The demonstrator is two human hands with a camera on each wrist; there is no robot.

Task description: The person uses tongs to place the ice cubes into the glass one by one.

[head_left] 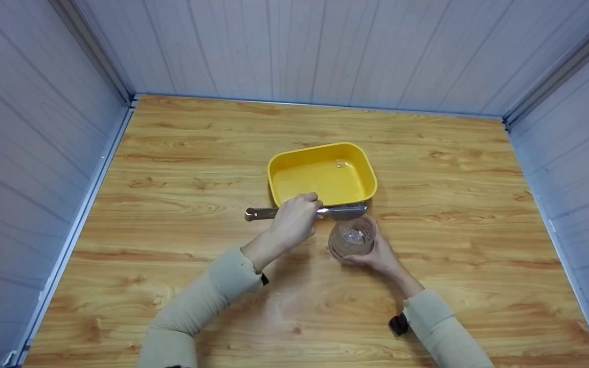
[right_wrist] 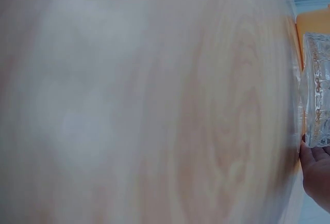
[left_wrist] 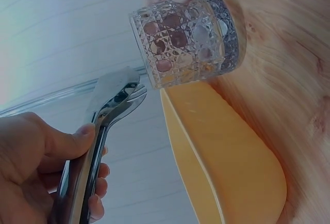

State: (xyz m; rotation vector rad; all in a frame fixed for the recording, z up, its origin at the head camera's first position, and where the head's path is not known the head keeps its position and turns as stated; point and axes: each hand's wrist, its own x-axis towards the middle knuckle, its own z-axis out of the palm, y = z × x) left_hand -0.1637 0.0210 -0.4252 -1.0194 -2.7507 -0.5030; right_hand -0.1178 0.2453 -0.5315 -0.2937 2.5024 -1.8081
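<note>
My left hand (head_left: 294, 221) grips a pair of metal serving tongs (left_wrist: 103, 115) around the handles, thumb on the near side. The tongs have one slotted, fork-like end and one broad, pale flat end. Their tips point right, over the near rim of the yellow tub and close to the mouth of a clear cut-glass tumbler (head_left: 352, 244). My right hand (head_left: 380, 254) holds that tumbler around its side, tilted in the left wrist view. Something clear glints inside the glass. A small clear block (head_left: 341, 163) lies in the yellow tub (head_left: 321, 148), near its back right corner.
A wood-grain tabletop (head_left: 197, 153) carries the tub just beyond both hands. Pale panelled walls (head_left: 294, 51) enclose the table at the back, left and right. A black wrist device (head_left: 399, 324) shows at the right sleeve.
</note>
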